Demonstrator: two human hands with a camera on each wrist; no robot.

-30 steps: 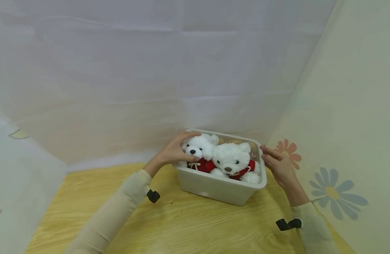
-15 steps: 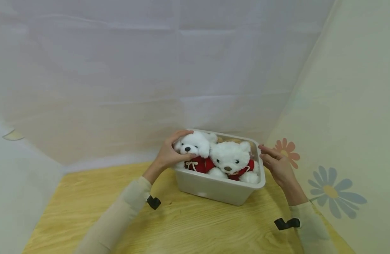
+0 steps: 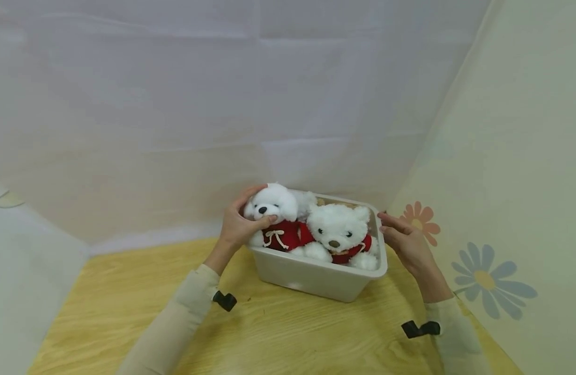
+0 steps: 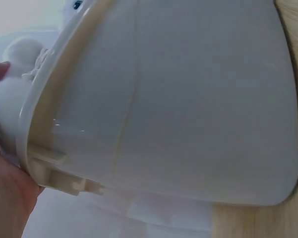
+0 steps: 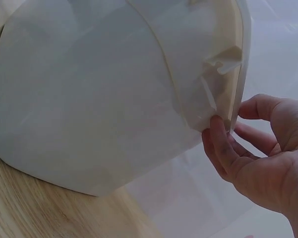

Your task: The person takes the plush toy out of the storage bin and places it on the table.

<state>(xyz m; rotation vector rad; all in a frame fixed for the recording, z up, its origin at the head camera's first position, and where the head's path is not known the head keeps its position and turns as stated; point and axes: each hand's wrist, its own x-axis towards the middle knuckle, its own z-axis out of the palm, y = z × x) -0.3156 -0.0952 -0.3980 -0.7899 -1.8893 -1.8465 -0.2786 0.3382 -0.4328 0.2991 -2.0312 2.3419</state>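
A white plush dog (image 3: 283, 205) in a red top sits at the left end of a pale storage bin (image 3: 311, 273). My left hand (image 3: 236, 224) grips its head, with the thumb across the muzzle and the fingers behind. Beside it in the bin leans a white teddy bear (image 3: 337, 224), also in red. In the left wrist view, white fur (image 4: 10, 104) bulges over the bin's rim by my hand. At the bin's right end, my right hand (image 3: 412, 247) holds the rim; the right wrist view shows its fingers (image 5: 223, 144) curled under the edge.
Something tan and fuzzy (image 3: 321, 201) shows behind the toys in the bin. The bin stands on a wooden table (image 3: 269, 333) near a white cloth backdrop (image 3: 199, 104). A flower-printed sheet (image 3: 503, 156) hangs at the right.
My left hand has pulled the plush dog leftward and a little up, so more of its red top shows. My right hand keeps its place at the rim. The view has shifted slightly.
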